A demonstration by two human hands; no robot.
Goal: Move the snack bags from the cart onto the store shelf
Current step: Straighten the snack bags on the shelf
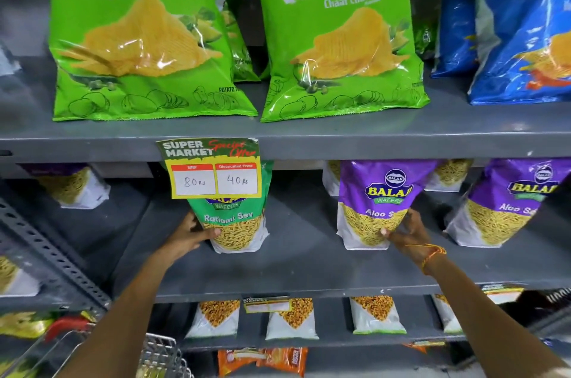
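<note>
A green Ratlami Sev bag [238, 223] stands upright on the grey middle shelf [302, 266], its top hidden behind a price tag. My left hand [188, 234] grips its lower left side. To the right stands a purple Aloo Sev bag [370, 207], upright on the same shelf. My right hand [408, 231] holds its lower right edge. The wire cart [154, 356] with a red handle shows at the bottom left.
Two large green Crunchem bags [145, 35] and blue bags [522, 22] fill the shelf above. Another purple bag [506, 204] stands at the right. A yellow price tag [213, 170] hangs from the upper shelf's edge. White snack packs [293, 319] line the lower shelf.
</note>
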